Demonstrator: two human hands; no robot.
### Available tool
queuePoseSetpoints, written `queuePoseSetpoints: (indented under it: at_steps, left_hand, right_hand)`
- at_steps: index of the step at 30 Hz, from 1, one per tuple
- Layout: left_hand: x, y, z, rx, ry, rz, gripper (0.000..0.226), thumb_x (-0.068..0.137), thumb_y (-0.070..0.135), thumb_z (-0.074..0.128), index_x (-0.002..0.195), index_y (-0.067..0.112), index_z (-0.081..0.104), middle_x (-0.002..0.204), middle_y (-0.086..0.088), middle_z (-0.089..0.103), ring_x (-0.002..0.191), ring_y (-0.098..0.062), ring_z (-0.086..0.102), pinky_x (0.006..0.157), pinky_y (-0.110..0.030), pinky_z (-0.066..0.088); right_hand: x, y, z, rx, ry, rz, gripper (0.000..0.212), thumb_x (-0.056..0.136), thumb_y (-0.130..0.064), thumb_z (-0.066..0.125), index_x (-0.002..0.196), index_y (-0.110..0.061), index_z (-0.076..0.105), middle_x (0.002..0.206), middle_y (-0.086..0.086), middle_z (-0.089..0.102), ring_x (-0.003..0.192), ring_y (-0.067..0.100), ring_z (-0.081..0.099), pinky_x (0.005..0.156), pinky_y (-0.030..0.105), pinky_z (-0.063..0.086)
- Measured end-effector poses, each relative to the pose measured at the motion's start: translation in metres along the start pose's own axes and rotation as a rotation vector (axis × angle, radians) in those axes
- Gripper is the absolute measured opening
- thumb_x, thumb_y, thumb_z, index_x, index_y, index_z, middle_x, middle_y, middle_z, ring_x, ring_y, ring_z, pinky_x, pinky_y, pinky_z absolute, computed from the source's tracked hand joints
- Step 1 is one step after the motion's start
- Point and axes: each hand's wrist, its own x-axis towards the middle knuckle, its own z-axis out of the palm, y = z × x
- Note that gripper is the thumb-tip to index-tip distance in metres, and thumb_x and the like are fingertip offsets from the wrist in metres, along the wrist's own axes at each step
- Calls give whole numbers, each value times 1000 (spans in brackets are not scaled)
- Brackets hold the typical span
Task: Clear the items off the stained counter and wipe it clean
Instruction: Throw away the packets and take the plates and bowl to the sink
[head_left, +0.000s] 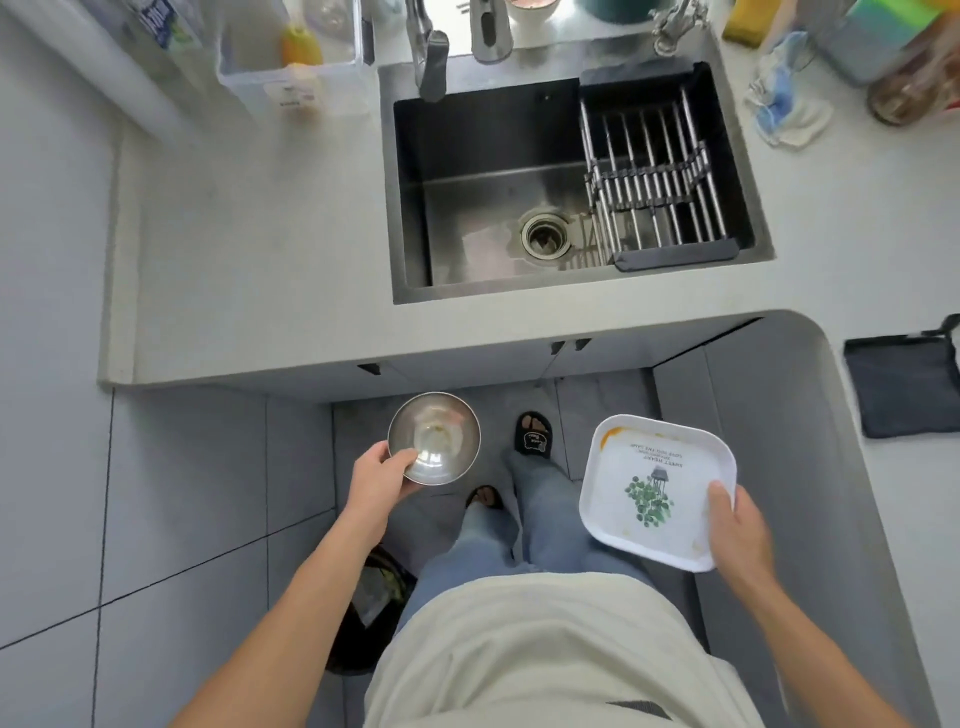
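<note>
Seen from the head camera, looking straight down, a person stood in front of a pale grey stone table with a dark stainless steel sink set into it.

The left hand held a small round stainless steel bowl by its near rim, thumb over the edge and fingers curled beneath it. The bowl hung in the air over the grey tiled floor, just short of the table's front edge, with a little pale residue at its bottom.

The right hand held a white square plastic plate with rounded corners by its near right corner, thumb on top and fingers hidden below it. The plate carried a green plant print and small lettering, with an orange smear along its far left rim. It too was in the air, in front of the table and well apart from the bowl.

Inside the sink, a black and metal drying rack spanned the right side, and a round drain sat near the middle. A crumpled blue and white cloth lay on the table to the right of the sink. A dark grey square cloth pad lay on the table at the far right. A clear plastic container stood at the back left.
</note>
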Motion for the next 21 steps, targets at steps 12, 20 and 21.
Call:
queuePoseSetpoints:
  at_steps: [12, 20, 21]
  left_hand:
    - [6, 51, 18, 16, 126, -89, 7, 93, 22, 72, 97, 18, 76, 100, -10, 79, 89, -26, 75, 71, -32, 57]
    - [24, 101, 9, -116, 159, -90, 11, 92, 21, 71, 99, 15, 77, 101, -11, 79, 92, -26, 74, 75, -35, 58]
    - [31, 113, 11, -130, 152, -78, 10, 92, 20, 71, 98, 15, 78, 99, -11, 79, 90, -24, 74, 72, -32, 58]
  right_hand:
    - [89, -149, 2, -34, -88, -127, 39, 97, -58, 36, 86, -28, 57, 82, -6, 67, 78, 12, 64, 59, 30, 43]
    - [129, -253, 45, 16, -138, -229, 36, 103, -51, 37, 98, -24, 61, 94, -1, 69, 89, 20, 65, 77, 42, 53]
    - [133, -265, 50, 21, -136, -237, 35, 104, -50, 37, 101, -25, 61, 95, -1, 69, 90, 20, 65, 78, 42, 53]
